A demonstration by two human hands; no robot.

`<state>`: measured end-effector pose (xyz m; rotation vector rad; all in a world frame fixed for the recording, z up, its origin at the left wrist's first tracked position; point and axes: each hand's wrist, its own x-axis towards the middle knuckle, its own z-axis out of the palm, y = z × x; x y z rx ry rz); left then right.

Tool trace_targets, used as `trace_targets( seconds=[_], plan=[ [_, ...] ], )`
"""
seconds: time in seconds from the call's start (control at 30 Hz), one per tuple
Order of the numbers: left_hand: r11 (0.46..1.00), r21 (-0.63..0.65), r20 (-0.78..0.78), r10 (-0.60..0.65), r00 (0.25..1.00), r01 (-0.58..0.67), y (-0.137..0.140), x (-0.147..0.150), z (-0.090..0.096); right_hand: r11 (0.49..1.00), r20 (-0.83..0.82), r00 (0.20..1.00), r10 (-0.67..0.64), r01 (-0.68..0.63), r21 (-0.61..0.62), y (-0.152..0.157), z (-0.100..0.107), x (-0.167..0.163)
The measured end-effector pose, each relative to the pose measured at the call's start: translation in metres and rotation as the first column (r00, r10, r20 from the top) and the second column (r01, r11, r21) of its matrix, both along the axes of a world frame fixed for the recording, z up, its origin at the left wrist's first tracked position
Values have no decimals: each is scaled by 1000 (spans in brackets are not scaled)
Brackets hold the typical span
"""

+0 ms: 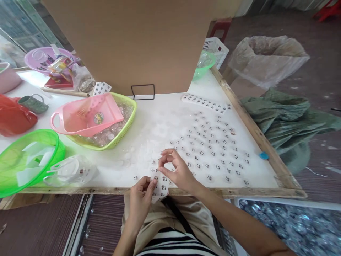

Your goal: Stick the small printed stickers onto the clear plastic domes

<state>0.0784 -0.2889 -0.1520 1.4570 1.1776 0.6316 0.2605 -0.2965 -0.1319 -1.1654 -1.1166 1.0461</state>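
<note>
Lower centre of the frame, the left hand (141, 195) pinches the sticker sheet (161, 188) at the near edge of the desk (157, 124) — a loosened grip could drop it. The right hand (179, 171) curls above, contents unclear; its wrist, dipping, might nudge nearby stickered discs (209, 178).

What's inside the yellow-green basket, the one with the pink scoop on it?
Clear, shiny pieces show in the yellow-green basket, along its near and right sides. The pink scoop covers much of the rest; what lies beneath it cannot be seen.
</note>
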Motion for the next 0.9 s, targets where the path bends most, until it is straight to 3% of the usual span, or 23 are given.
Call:
trace_targets(
  seconds=[0.1,0.17,0.33,0.57,0.7,0.9],
  plan=[
    [1000,-29,19,8,1000,-8,-2,-4,-2,987,-12,988,-151,152,50,24,-8,22],
    [999,-38,12,11,1000,-10,-3,-6,-3,977,55,976,-212,211,16,45,-21,36],
    [999,-45,1,0,1000,0,-5,-13,-4,966,266,955,-129,181,-182,85,-54,50],
    [1000,-27,-17,10,1000,-10,-5,-20,-7,959,468,880,-80,195,-204,95,-74,44],
    [999,-46,-1,12,1000,-12,-3,-20,-7,975,654,755,-39,172,-141,95,-79,38],
    [998,-53,10,21,1000,-20,-4,-21,-5,978,896,434,-93,209,1,92,-69,28]
  ],
)
